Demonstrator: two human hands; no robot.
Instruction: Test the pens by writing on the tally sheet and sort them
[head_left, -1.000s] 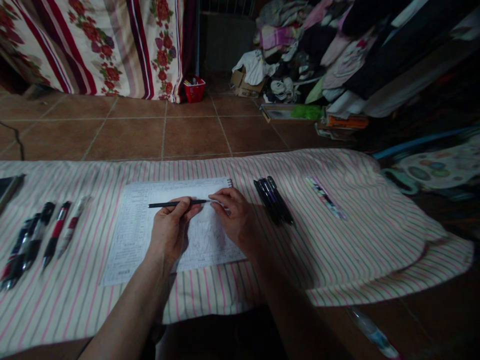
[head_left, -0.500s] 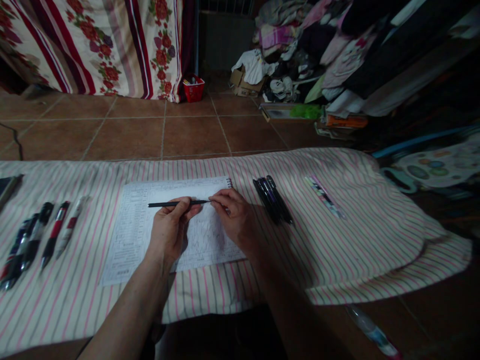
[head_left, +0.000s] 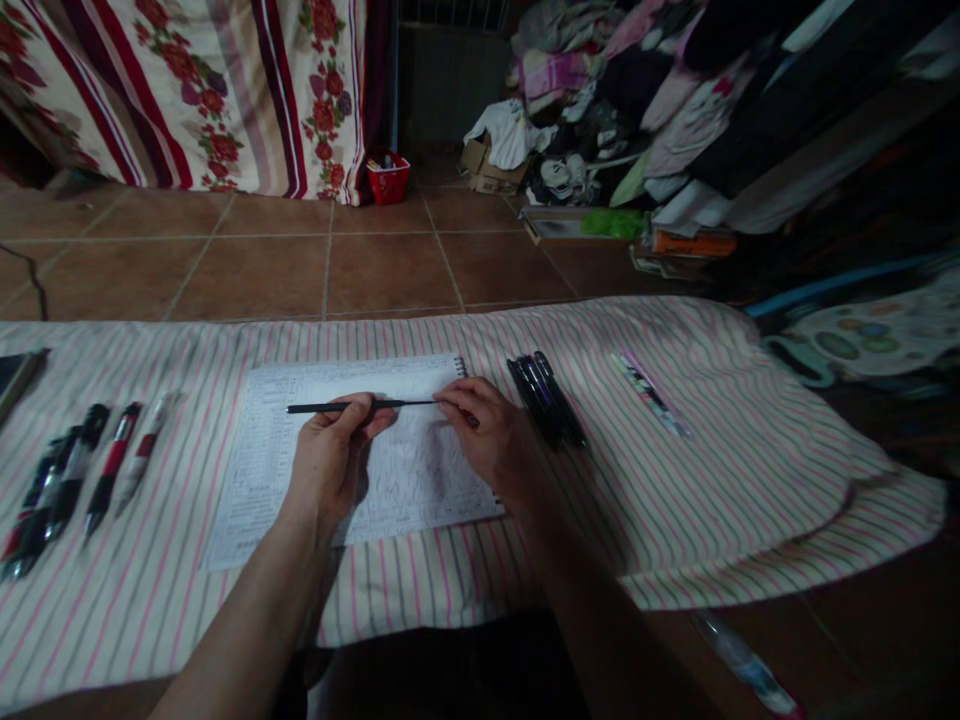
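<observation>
A thin black pen [head_left: 330, 407] lies level above a scribbled sheet of paper [head_left: 262, 470] on a striped cloth [head_left: 712, 470]. My left hand [head_left: 330, 460] is closed round the pen's middle. My right hand [head_left: 491, 435] pinches something thin at the pen's right end, where a fine rod shows between the two hands; I cannot make out what it is. Both hands hover over the middle of the paper.
Several pens [head_left: 71, 480] lie in a row at the left of the cloth, a bunch of dark pens [head_left: 546, 398] right of the paper, and a patterned pen [head_left: 649, 395] farther right. Beyond the cloth are tiled floor, a red basket [head_left: 388, 180] and piled clothes [head_left: 600, 110].
My hands have drawn apart: the left moved slightly left with the pen, the right moved right, and a thin rod now shows between them.
</observation>
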